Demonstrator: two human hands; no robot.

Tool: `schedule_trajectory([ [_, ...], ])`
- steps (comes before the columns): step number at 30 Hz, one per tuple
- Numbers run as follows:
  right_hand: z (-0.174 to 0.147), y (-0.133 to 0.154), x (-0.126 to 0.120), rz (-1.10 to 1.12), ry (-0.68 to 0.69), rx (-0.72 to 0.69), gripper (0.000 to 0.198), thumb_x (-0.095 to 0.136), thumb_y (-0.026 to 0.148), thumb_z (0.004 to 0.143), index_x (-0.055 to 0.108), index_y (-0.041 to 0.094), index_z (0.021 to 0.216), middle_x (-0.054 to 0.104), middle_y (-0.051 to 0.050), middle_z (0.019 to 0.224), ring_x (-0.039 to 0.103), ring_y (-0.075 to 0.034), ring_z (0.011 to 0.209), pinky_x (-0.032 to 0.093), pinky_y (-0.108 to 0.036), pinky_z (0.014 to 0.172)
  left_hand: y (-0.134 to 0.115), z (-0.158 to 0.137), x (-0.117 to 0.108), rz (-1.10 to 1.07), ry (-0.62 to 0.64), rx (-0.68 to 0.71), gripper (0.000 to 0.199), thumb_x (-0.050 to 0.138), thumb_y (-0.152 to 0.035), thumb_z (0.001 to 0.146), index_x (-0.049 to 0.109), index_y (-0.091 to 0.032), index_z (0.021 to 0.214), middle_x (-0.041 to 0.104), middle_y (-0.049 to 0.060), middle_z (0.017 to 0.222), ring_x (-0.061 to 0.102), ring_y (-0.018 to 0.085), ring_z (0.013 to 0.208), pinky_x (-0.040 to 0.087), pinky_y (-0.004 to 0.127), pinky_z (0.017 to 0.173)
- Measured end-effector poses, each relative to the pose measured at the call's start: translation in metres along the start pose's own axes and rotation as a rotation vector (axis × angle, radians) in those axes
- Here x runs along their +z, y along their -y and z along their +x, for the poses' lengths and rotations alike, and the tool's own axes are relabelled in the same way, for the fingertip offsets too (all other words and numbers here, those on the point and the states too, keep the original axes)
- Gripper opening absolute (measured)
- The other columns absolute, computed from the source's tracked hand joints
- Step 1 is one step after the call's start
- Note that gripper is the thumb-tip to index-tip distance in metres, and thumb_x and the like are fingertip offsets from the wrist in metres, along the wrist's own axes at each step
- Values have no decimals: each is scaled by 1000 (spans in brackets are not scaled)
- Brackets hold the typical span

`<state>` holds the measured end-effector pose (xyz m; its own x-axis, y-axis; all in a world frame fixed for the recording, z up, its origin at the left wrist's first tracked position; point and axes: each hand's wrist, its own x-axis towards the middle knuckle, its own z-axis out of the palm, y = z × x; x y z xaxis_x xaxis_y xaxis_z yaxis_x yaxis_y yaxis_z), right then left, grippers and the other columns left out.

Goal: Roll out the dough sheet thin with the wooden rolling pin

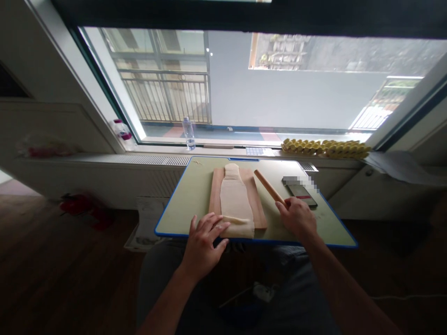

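A long sheet of pale dough (235, 197) lies over a wooden board (258, 209), its near end folded and hanging past the board's front edge. My left hand (206, 237) rests at the dough's near left corner, fingers spread and touching the fold. In my right hand (298, 216) is a wooden rolling pin (268, 184), gripped by its near end and slanting away to the left, beside the board and off the dough. To the right of that hand, a dark flat object like a phone (300, 191) lies on the table, part of it blurred out.
The board stands on a small green table (181, 204) with a blue rim, over my lap. On the sill behind are a clear bottle (188, 135) and yellow egg trays (324, 148). A red fire extinguisher (85, 209) stands on the floor to the left.
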<state>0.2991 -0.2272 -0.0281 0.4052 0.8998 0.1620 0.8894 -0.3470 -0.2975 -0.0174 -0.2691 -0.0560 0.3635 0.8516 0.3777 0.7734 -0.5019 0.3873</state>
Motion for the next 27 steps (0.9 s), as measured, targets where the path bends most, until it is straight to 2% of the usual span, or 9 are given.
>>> schedule_trajectory([
  [4,0,0,4,-60,39,14,35,58,47,103,73,18,113,73,-16,117,64,-35,114,47,-45,90,2,5,-4,0,-13,0,28,67,-28,99,75,-34,126,72,6,142,56,30,142,21,69,127],
  [9,-2,2,0,-76,2,-14,38,59,44,102,72,17,124,71,-18,125,62,-37,119,47,-49,96,1,16,-11,-31,-46,-2,15,67,-28,99,80,-31,106,77,5,129,62,27,131,28,61,125],
  [11,-12,7,-3,-37,-76,-90,40,62,42,100,71,17,130,70,-18,129,61,-37,123,46,-50,102,-1,20,-13,-66,-37,2,14,66,-26,99,80,-29,100,78,5,124,65,25,125,32,57,123],
  [13,-28,15,-4,78,-130,-237,39,64,40,99,71,18,130,70,-15,131,60,-35,125,45,-49,108,-3,23,-14,-101,-19,1,14,65,-25,99,78,-28,97,78,4,119,67,24,119,34,55,122],
  [16,-58,29,1,277,-19,-527,33,69,40,95,74,25,124,70,-10,134,60,-29,128,44,-44,113,-6,27,-16,-120,-2,-11,13,63,-24,99,75,-26,97,79,3,112,69,23,112,36,54,120],
  [18,-74,37,7,309,33,-626,43,75,38,89,72,25,130,68,-9,141,56,-31,133,41,-47,117,-8,30,-18,-122,-6,-19,12,62,-24,99,74,-26,96,79,3,108,68,23,110,37,53,119],
  [21,-82,42,16,317,56,-687,53,79,34,85,68,23,136,65,-11,145,50,-34,140,36,-52,121,-11,37,-20,-153,-19,-44,12,59,-25,98,71,-24,96,78,4,105,68,24,108,40,51,117],
  [25,-69,44,19,427,73,-719,36,72,29,91,73,23,126,73,-10,132,57,-30,131,41,-47,116,-12,53,-20,-244,-45,-128,17,56,-32,99,70,-23,98,77,5,100,69,25,100,50,47,105],
  [27,-60,46,19,522,74,-668,26,64,27,94,76,23,117,77,-9,120,63,-28,121,46,-43,110,-11,65,-16,-338,-60,-186,19,56,-35,98,70,-23,99,76,5,95,70,24,93,54,40,93],
])
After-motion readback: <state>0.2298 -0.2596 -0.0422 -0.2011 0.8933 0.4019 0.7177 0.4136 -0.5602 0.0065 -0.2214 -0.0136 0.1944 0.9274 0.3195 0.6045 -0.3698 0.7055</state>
